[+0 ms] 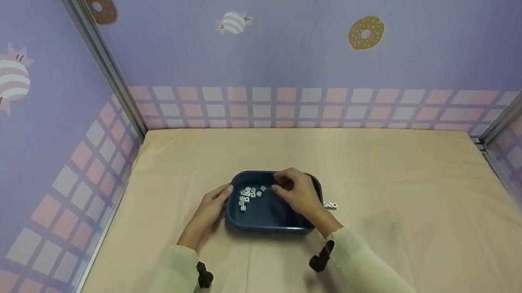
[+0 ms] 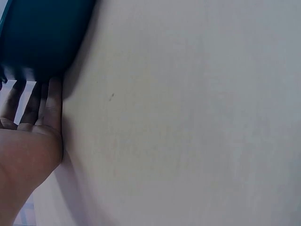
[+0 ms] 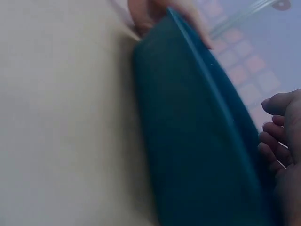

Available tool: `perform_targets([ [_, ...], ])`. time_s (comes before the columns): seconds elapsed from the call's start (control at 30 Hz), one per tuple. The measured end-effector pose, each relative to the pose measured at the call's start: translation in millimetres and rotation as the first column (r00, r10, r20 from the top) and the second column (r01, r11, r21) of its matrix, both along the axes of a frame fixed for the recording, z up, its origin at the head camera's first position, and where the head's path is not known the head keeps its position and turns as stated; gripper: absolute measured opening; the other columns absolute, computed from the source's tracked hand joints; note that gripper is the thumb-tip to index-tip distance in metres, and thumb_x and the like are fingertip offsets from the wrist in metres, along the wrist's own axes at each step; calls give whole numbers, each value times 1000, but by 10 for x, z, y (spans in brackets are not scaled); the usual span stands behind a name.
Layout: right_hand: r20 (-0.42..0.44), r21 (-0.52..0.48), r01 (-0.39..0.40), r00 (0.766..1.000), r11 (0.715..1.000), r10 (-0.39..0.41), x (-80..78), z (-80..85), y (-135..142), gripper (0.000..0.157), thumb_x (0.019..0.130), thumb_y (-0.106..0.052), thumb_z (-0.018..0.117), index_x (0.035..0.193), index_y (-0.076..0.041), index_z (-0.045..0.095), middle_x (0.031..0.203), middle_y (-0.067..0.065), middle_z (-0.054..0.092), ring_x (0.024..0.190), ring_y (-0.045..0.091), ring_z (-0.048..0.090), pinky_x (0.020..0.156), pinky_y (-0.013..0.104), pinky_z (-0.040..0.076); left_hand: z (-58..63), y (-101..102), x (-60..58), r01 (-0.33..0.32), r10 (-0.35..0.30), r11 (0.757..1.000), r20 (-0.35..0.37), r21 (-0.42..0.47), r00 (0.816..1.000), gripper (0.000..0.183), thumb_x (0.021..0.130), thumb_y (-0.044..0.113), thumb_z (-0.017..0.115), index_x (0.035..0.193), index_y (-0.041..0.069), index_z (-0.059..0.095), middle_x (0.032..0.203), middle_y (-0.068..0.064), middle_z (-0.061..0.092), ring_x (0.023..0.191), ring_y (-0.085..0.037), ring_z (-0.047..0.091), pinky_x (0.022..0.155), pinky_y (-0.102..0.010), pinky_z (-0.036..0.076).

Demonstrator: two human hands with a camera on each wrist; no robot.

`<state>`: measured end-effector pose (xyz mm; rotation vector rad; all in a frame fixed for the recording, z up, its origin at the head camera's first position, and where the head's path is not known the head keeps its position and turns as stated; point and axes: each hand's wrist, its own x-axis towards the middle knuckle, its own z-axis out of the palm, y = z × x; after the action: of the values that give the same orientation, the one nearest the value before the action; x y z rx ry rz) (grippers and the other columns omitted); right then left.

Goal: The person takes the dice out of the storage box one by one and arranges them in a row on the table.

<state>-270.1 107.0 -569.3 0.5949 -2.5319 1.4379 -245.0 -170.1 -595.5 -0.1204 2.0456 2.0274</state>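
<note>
The left hand (image 1: 209, 206) grips the left end of the dark blue tray (image 1: 268, 228); its wrist view reveals fingers against the outer wall. Over the tray, the right hand (image 1: 298, 192) keeps thumb and fingers apart. Only the head view shows white dice (image 1: 247, 199) inside and, apparently, more dice (image 1: 331, 205) just outside.

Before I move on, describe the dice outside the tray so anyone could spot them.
On the beige table, find the dark blue tray. Just beyond its right edge lie small white dice. Unlike the cluster inside, these rest outside.
</note>
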Motion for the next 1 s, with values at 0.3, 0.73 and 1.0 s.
perform_targets([
  [0.3, 57, 200, -70, 997, 977, 60, -69, -147, -281, 44, 92, -12, 84, 131, 0, 71, 127, 12, 69, 119, 30, 66, 106, 45, 53, -43, 1, -31, 25, -26, 1000, -8, -5, 1000, 61, 109, 47, 59, 158, 12, 50, 158, -14, 52, 143, -33, 53, 115, -45, 48],
  [0.73, 31, 390, -63, 998, 919, 55, -11, -203, -320, 22, 91, -7, 81, 112, -3, 77, 111, 9, 68, 106, 28, 64, 95, 46, 56, -34, -8, 23, -12, 12, 1000, -10, 7, 1000, 59, 109, 45, 59, 157, 11, 53, 155, -13, 56, 138, -31, 59, 110, -42, 52],
  [1.0, 85, 354, -153, 988, 923, 131, 9, -157, -273, 12, 96, -1, 74, 108, -1, 76, 102, 9, 66, 96, 24, 66, 86, 42, 59, -26, -13, 7, -4, 4, 1000, -8, 2, 1000, 59, 109, 45, 60, 157, 12, 53, 156, -13, 55, 140, -31, 57, 112, -43, 51],
])
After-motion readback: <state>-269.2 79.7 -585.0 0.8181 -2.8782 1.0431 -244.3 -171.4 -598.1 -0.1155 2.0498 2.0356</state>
